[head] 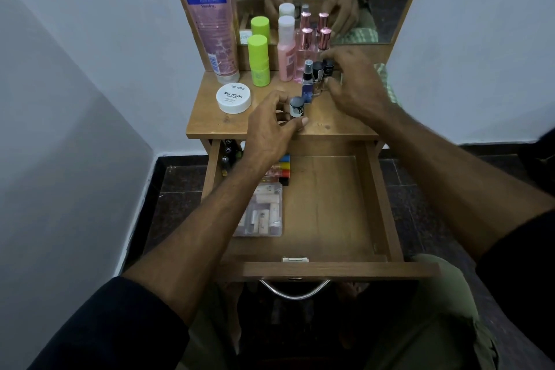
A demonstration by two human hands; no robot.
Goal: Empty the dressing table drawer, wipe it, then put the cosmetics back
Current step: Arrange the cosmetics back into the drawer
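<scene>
Emptying the open wooden drawer [378,198]
Left hand [270,132] pinches a grey-capped small bottle [297,106]; right hand [357,84], fingers curled among dark-capped bottles [318,72], could topple them.

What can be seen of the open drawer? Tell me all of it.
The drawer is brown wood, pulled fully out under the tabletop, with a metal handle and a small latch on its front. Its right side is bare. At left lie a clear pouch of small tubes and coloured bottles behind it. Neither hand touches it.
</scene>
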